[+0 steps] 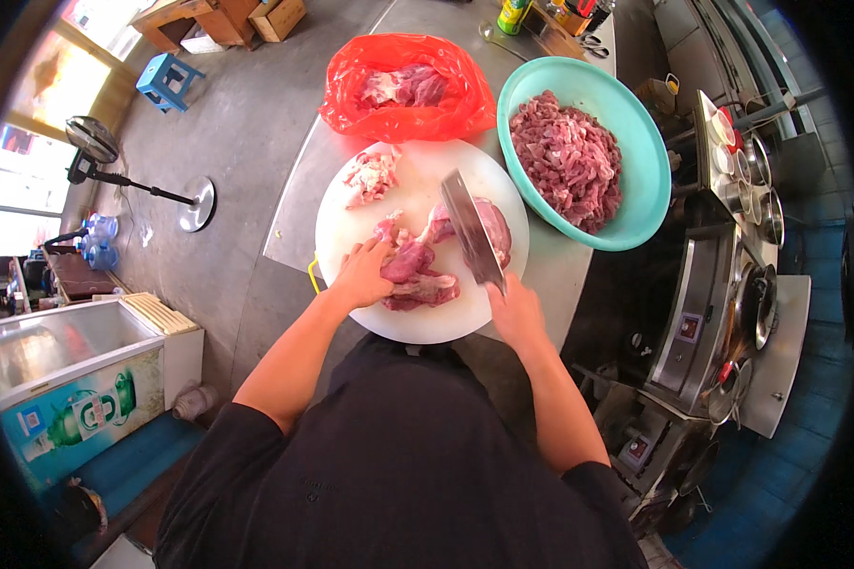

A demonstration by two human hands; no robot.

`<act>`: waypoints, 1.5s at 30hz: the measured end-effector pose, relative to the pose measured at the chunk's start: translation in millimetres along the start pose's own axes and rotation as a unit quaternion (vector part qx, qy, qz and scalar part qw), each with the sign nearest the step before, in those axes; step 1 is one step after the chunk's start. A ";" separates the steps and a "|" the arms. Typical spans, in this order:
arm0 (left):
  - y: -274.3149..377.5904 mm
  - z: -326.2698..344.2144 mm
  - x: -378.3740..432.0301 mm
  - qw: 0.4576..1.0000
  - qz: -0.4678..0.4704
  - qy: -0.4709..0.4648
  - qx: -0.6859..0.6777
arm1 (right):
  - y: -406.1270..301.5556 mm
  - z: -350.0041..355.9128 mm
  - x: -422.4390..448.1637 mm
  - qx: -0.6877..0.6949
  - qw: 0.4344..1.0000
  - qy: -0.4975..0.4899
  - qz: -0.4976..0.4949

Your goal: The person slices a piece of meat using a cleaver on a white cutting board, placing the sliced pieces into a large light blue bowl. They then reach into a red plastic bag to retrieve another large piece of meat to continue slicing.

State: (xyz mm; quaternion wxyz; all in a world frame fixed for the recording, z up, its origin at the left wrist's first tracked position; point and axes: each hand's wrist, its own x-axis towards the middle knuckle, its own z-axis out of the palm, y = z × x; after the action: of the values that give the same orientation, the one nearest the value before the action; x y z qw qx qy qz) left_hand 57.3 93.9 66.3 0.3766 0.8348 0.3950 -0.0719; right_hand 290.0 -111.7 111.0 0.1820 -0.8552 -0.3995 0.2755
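A round white cutting board [462, 316] lies before me. My left hand [363, 274] presses on the left side of a raw piece of meat [416, 274], its fingertips partly hidden against the meat. In my right hand [516, 309] is the handle of a cleaver [470, 227], its broad blade angled up and to the left. The blade covers part of another lump of meat [497, 231] on the board's right side; whether it touches cannot be told. A small heap of pale, fatty trimmings [373, 176] rests at the board's upper left.
Beyond the board stands an open red plastic bag [341, 78] with raw meat [406, 85] inside. A turquoise basin [644, 178] at right holds cut meat strips [566, 163]. A ladle [502, 39] and scissors [594, 46] lie farther back. Stoves [690, 320] line the right side.
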 end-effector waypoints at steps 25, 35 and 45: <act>51.4 22.4 116.4 0.954 0.162 0.016 0.253 | 20.7 -11.3 -54.6 0.002 0.991 0.045 0.126; 39.9 -22.8 89.5 0.993 0.091 -0.066 0.022 | 23.4 -3.0 -47.1 -0.027 0.986 0.081 0.140; 13.2 -15.6 69.8 0.999 0.034 0.004 -0.030 | 16.8 -7.5 -41.1 0.043 0.998 0.051 0.008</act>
State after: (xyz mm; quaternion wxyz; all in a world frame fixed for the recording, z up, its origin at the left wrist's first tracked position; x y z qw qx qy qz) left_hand 111.3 141.5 55.7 0.4019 0.8367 0.3695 -0.0439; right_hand 282.7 -155.0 121.3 0.2369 -0.8626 -0.3708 0.2497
